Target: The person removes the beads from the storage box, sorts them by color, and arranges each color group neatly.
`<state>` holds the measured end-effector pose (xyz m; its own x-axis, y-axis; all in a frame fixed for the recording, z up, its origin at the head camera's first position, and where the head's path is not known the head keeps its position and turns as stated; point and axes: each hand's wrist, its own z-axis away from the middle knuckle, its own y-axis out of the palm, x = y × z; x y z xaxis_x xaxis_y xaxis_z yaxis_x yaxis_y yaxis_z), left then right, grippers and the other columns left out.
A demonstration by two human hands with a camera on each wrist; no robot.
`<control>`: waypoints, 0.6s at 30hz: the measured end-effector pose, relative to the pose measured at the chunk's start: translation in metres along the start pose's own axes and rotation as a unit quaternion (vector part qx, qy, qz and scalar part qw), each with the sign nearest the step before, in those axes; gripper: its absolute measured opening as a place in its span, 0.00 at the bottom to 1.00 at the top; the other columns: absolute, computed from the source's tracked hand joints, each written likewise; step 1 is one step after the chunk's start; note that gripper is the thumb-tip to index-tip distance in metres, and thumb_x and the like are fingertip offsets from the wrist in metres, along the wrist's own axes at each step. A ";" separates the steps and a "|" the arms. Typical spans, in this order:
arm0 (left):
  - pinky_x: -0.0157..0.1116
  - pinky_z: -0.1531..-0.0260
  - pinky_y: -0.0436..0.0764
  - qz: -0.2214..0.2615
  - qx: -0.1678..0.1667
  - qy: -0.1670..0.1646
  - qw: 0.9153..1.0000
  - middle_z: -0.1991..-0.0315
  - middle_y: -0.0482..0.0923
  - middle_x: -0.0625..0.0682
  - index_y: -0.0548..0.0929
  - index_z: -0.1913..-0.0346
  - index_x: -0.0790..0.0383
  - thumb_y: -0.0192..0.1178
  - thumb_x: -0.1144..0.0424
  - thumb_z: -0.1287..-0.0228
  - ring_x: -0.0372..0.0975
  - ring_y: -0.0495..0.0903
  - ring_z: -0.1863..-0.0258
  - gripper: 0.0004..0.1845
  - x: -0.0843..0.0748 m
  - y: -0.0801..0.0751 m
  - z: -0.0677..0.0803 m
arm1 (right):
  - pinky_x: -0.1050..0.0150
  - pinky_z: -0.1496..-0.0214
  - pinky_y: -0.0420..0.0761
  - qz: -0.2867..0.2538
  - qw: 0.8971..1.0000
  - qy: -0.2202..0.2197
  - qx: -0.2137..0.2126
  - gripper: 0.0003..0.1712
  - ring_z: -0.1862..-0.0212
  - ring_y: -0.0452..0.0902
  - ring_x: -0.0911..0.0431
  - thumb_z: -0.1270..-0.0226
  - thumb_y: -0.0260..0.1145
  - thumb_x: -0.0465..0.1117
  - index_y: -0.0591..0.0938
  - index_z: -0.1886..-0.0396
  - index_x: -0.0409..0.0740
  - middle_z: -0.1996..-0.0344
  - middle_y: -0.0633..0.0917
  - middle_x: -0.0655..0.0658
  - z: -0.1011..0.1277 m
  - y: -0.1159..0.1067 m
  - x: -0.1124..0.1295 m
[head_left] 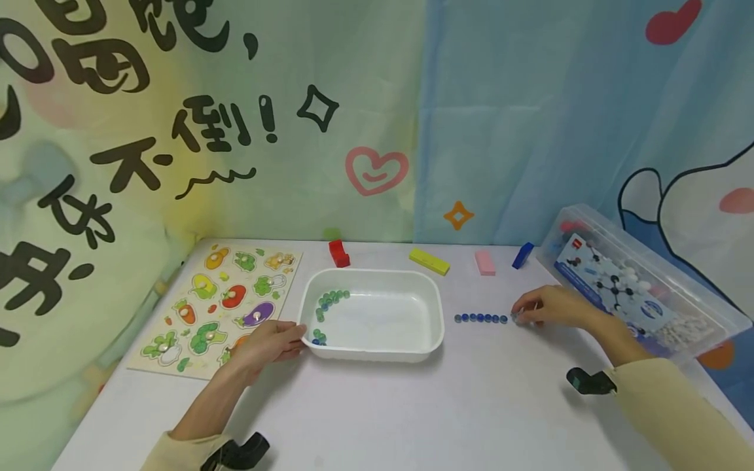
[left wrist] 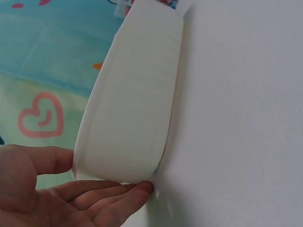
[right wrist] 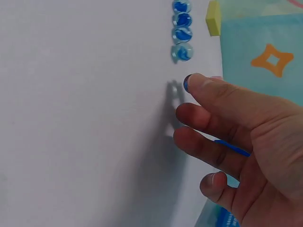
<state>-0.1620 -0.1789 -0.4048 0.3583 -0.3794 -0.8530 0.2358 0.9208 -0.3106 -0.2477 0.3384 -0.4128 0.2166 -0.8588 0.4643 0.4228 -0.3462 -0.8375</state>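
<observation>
- The left hand rests on the counter at the near left corner of the white tub. Its fingers lie straight against the tub's outer wall and the thumb sits near the rim; the left wrist view shows the fingertips touching the tub's corner, so this grip is relaxed and closes round nothing.
- Inside the tub a small cluster of green and blue marbles curves along the left wall; the rest of the tub floor is bare white.
- The right hand is down on the counter to the right of the tub, at the right end of a straight row of blue marbles.
- In the right wrist view the right hand's forefinger and thumb pinch one blue marble just beside the last marble in the row; only a sliver of it shows past the fingertip. The other fingers curl loosely beneath.
- The row runs left to right, the marbles touching or nearly so, well apart from the tub.
- Along the back edge of the counter lie a red block, a yellow block, a pink block and a blue block.
- A wooden vegetable puzzle board lies flat on the left, its near right corner partly under the left hand.
- A clear plastic box with a printed sheet and small white parts sits on the right, behind the right hand.
</observation>
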 end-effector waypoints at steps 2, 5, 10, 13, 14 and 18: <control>0.42 0.45 0.83 0.000 0.000 0.000 1.000 0.45 0.80 0.65 0.75 0.41 0.75 0.53 0.60 0.27 0.51 0.81 0.45 0.22 0.000 0.000 0.000 | 0.69 0.70 0.72 -0.002 1.000 -0.002 -0.004 0.12 0.71 0.72 0.59 0.37 0.67 0.44 0.86 0.56 0.44 0.74 0.81 0.53 0.001 0.003 -0.002; 0.42 0.45 0.83 -0.002 -0.004 -0.001 1.000 0.45 0.81 0.64 0.76 0.42 0.74 0.53 0.59 0.27 0.50 0.82 0.46 0.22 0.000 0.000 0.000 | 0.70 0.70 0.74 -0.007 1.000 0.000 -0.008 0.13 0.71 0.73 0.59 0.37 0.68 0.43 0.86 0.56 0.43 0.73 0.82 0.52 0.000 0.007 -0.002; 0.42 0.46 0.83 -0.005 -0.008 0.002 1.000 0.47 0.82 0.63 0.77 0.43 0.73 0.54 0.57 0.28 0.50 0.83 0.47 0.22 0.001 0.000 0.000 | 0.71 0.69 0.76 -0.007 1.000 0.001 -0.011 0.13 0.71 0.73 0.60 0.37 0.68 0.44 0.86 0.55 0.43 0.72 0.83 0.52 -0.001 0.011 0.000; 0.43 0.46 0.83 -0.004 -0.008 0.003 1.000 0.47 0.82 0.63 0.77 0.43 0.73 0.54 0.56 0.28 0.50 0.83 0.47 0.23 0.002 0.000 0.000 | 0.70 0.70 0.76 -0.010 1.000 0.000 -0.013 0.13 0.71 0.73 0.59 0.37 0.68 0.44 0.86 0.56 0.43 0.72 0.82 0.52 -0.003 0.012 0.001; 0.43 0.46 0.83 -0.004 -0.008 0.003 1.000 0.47 0.82 0.63 0.77 0.43 0.73 0.54 0.56 0.28 0.50 0.83 0.47 0.23 0.002 0.000 -0.001 | 0.70 0.70 0.76 -0.011 1.000 0.000 -0.014 0.13 0.71 0.73 0.59 0.37 0.68 0.44 0.86 0.56 0.43 0.72 0.82 0.52 -0.003 0.013 0.001; 0.42 0.46 0.83 -0.001 -0.012 -0.004 1.000 0.46 0.82 0.63 0.77 0.42 0.72 0.54 0.58 0.28 0.49 0.83 0.47 0.22 0.002 0.000 -0.001 | 0.70 0.71 0.77 -0.014 1.000 0.000 -0.014 0.13 0.71 0.73 0.59 0.37 0.69 0.43 0.86 0.56 0.42 0.73 0.82 0.52 -0.003 0.015 0.002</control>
<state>-0.1623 -0.1794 -0.4073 0.3651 -0.3825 -0.8488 0.2157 0.9216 -0.3226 -0.2436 0.3306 -0.4253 0.2059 -0.8482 0.4880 0.4040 -0.3805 -0.8318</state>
